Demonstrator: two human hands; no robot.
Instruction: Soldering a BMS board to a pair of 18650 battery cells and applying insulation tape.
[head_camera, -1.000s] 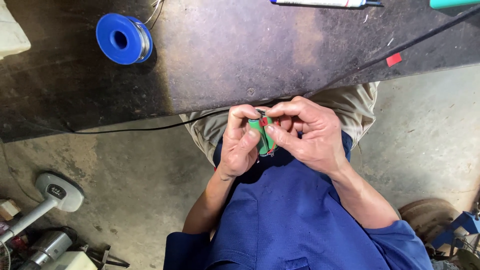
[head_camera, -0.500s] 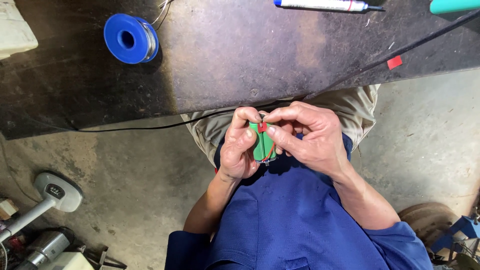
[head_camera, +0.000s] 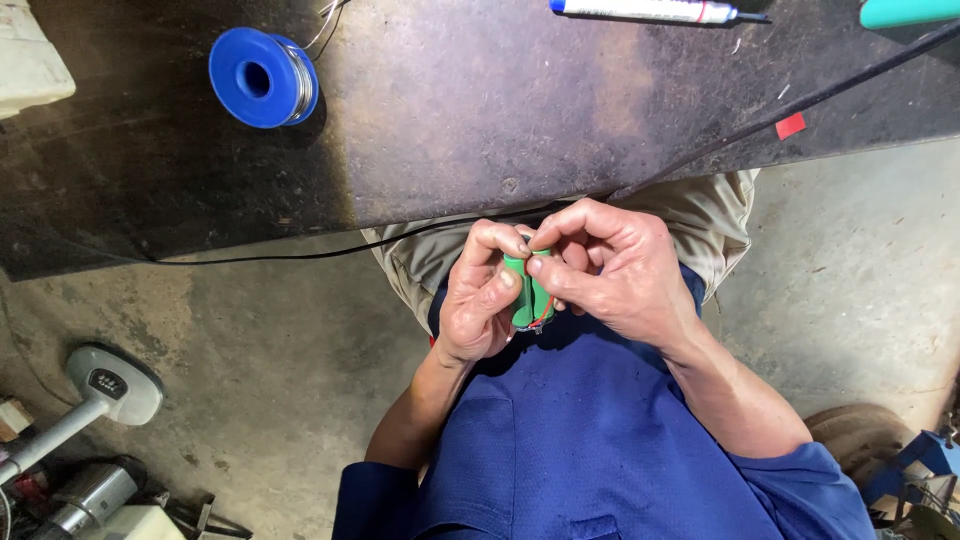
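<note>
Glossy blue plastic spool (head_camera: 262, 77) on worn matt bench (head_camera: 450, 110), perhaps metal

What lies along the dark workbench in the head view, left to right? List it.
White block at the edge → blue solder spool → blue-capped white pen → small red scrap → teal handle.

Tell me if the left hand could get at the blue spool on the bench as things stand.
Probably yes, but not freely. The bench top between the left hand and the blue spool is bare, yet that hand, with the right hand, grips a green pack it would first have to release.
</note>
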